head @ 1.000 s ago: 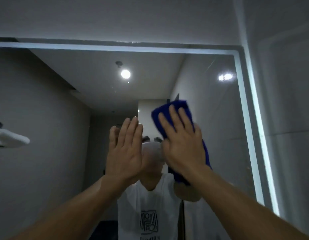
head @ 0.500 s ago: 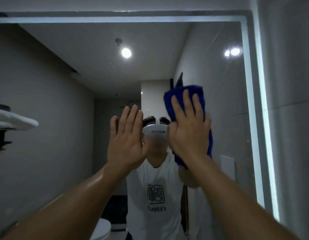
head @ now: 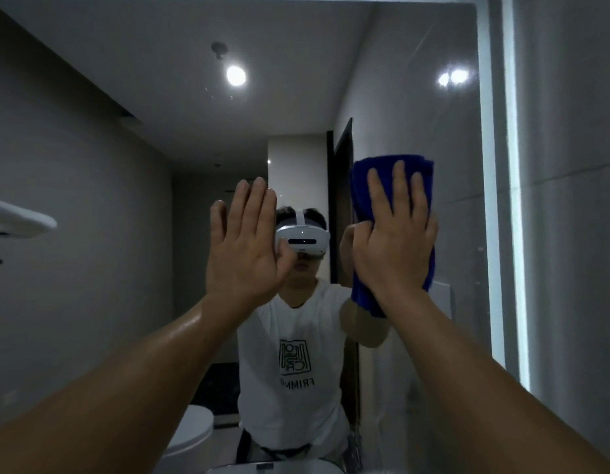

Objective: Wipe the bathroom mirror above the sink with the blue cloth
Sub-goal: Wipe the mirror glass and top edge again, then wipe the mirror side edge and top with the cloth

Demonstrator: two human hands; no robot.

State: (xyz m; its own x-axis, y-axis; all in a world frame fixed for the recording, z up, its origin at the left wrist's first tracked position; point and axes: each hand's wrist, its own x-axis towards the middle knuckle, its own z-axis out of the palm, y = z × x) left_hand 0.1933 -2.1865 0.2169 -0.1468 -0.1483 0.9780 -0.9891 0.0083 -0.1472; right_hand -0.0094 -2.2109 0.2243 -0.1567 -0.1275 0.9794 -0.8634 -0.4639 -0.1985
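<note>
Left hand (head: 242, 244) is up flat, fingers straight, palm toward the mirror (head: 91, 159), holding nothing. Right hand (head: 395, 241), fingers spread, presses the blue cloth (head: 363, 186) onto the glass near its right edge. Mid-wipe, I'd judge: faint marks remain up top.

Reaches forward and up. Holds left hand (head: 243, 241) flat, palm outward, fingers straight and together. Presses right hand (head: 395, 234), fingers straight, flat against the blue cloth (head: 361, 186).

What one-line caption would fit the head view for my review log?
Right hand presses the blue cloth flat against the bathroom mirror while the left hand is raised open beside it.
</note>
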